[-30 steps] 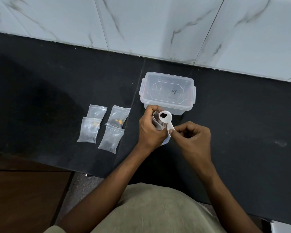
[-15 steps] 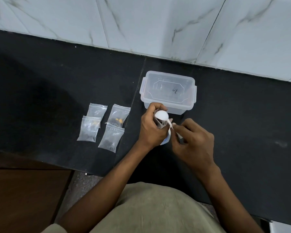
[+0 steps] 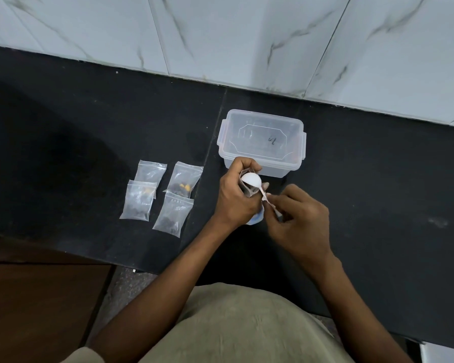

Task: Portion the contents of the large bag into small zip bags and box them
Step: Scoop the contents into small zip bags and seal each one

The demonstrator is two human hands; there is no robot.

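**Spoon turned over at the mouth of the small bag**

My left hand (image 3: 236,196) is curled around a small zip bag (image 3: 247,188), fingers wrapped over its far side and thumb on the near side, holding its open mouth up just in front of the clear plastic box (image 3: 262,142). My left forearm comes up from the lower left and crosses the counter edge, the wrist bent slightly inward toward my other hand.

My right hand (image 3: 300,218) sits just to the right of the left, knuckles up, the fingers bent in and pinching the thin handle of a white plastic spoon (image 3: 252,180). The handle slants from my fingertips up and to the left, and the bowl is at the bag's mouth with its rounded back facing up. I cannot tell what has gone into the bag, as my fingers cover most of it. A bit of blue-and-white material (image 3: 256,220) peeks out below my left palm; I cannot tell what it is.

The box stands on the black counter (image 3: 378,205) with its lid on, close to the marble-tiled wall (image 3: 247,35). To the left of my hands four small zip bags (image 3: 163,196) lie flat in two rows of two, slightly overlapping, each holding a little dark material, some with yellow bits.
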